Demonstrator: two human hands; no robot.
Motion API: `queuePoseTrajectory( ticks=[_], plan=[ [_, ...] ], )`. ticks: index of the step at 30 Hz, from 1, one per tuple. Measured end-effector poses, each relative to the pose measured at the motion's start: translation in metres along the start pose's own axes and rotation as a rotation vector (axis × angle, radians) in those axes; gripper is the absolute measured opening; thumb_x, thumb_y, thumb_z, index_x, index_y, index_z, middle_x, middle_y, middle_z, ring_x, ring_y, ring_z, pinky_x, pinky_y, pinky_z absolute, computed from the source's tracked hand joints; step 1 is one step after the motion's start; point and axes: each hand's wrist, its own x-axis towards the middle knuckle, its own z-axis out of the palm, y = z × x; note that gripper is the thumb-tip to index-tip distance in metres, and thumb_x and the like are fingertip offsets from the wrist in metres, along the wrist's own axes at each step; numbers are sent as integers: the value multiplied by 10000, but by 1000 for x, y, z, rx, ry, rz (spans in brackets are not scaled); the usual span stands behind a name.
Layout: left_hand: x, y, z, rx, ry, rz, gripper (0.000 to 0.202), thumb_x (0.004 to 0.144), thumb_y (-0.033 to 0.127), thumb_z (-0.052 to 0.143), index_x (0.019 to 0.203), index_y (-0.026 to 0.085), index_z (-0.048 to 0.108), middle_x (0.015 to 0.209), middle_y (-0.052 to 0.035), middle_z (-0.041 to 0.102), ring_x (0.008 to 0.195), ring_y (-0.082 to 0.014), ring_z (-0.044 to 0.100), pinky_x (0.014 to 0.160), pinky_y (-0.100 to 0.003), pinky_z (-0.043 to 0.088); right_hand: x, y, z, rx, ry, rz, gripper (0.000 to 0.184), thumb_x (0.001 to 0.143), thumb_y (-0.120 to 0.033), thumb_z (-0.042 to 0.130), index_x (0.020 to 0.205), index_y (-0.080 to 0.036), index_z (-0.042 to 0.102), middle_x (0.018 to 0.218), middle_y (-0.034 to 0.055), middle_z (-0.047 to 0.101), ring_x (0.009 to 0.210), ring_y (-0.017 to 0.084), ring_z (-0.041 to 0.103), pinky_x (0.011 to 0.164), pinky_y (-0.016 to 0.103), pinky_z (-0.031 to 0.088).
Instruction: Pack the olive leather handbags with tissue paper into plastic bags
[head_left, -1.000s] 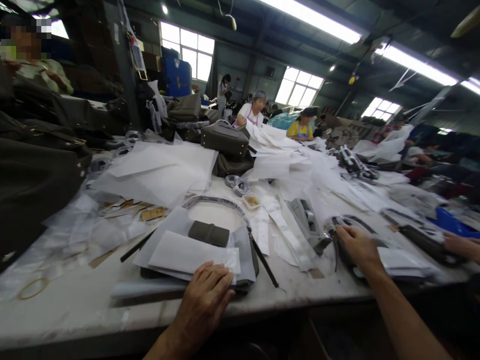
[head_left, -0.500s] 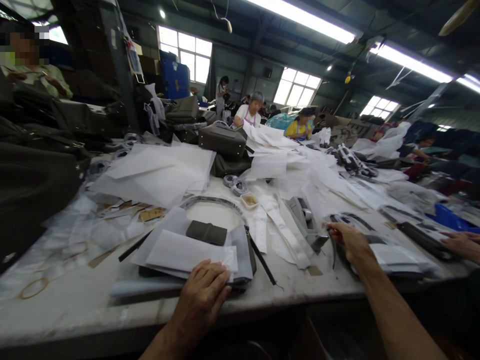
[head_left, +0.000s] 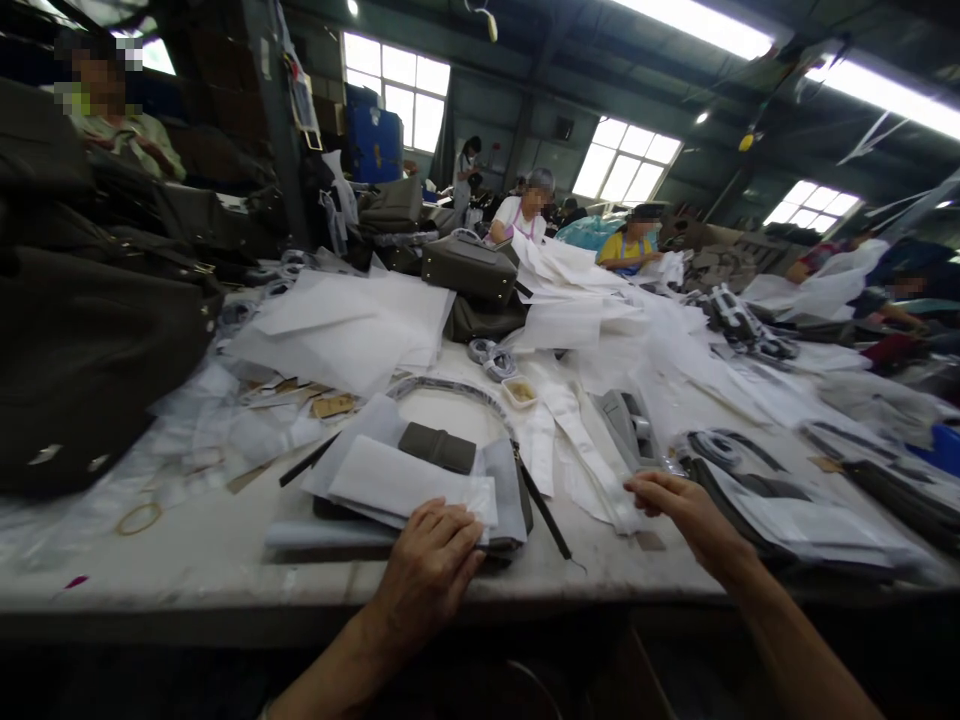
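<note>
My left hand lies with fingers stretched over a folded white sheet on top of a dark olive bag. A small olive flap piece rests on the sheets, and the bag's wrapped handle arches behind them. A dark strap sticks out at the right side. Over the table, my right hand has its thumb and fingers pinched together. Whatever is between them is too small to make out. Just behind that hand stands a grey tape dispenser.
Another flat bag with white sheets lies at the right. White strips, a small tray and stacked paper cover the back. Dark bags pile up on the left. Several people work farther off.
My right hand has moved left and toward me, away from beside the tape dispenser. My left hand stays on the white sheet. The camera view has shifted a little.
</note>
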Motion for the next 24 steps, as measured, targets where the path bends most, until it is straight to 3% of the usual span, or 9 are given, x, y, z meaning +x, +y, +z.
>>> queuePoseTrajectory(
  ticks=[5, 8, 13, 16, 20, 24],
  plan=[
    [-1, 5, -1, -1, -35, -52, 194, 897, 161, 566, 1077, 209, 623, 995, -51, 702, 972, -208, 656, 979, -437, 496, -15, -101, 68, -113, -698, -195, 250, 774, -410, 652, 735, -177, 733, 664, 10, 680, 645, 156, 587, 638, 251, 463],
    [-2, 5, 0, -8, -50, -82, 214, 884, 156, 593, 1089, 211, 619, 1017, -53, 695, 995, -214, 646, 1000, -444, 483, -13, -134, 105, -297, -894, -295, 145, 757, -284, 635, 703, -196, 736, 620, -22, 675, 577, 133, 566, 550, 224, 410],
    [-4, 5, 1, -35, -74, -90, 232, 865, 146, 617, 1090, 203, 617, 996, -44, 687, 1008, -218, 633, 1003, -439, 473, 8, -156, 149, -814, -899, -551, 93, 678, -198, 686, 646, -255, 752, 532, -50, 645, 522, 132, 569, 475, 224, 342],
    [-5, 3, 2, -59, -63, -96, 232, 873, 149, 602, 1099, 197, 613, 1000, -44, 691, 1015, -217, 625, 1007, -434, 462, 18, -165, 173, -931, -921, -586, 114, 599, -171, 761, 535, -252, 711, 492, -42, 628, 491, 140, 567, 478, 235, 345],
    [-7, 1, 5, -89, -65, -108, 258, 856, 142, 606, 1109, 190, 606, 1046, -38, 687, 1012, -213, 615, 1028, -437, 441, 19, -173, 198, -1053, -913, -659, 348, 451, -138, 841, 348, -225, 520, 386, -39, 533, 524, 171, 604, 579, 268, 416],
    [-10, 1, 7, -93, -71, -116, 270, 861, 147, 602, 1128, 188, 604, 1064, -46, 688, 1001, -219, 610, 1022, -441, 440, 14, -178, 211, -1125, -867, -757, 593, 390, -128, 884, 297, -205, 303, 420, -4, 559, 677, 238, 669, 718, 338, 452]
  ],
)
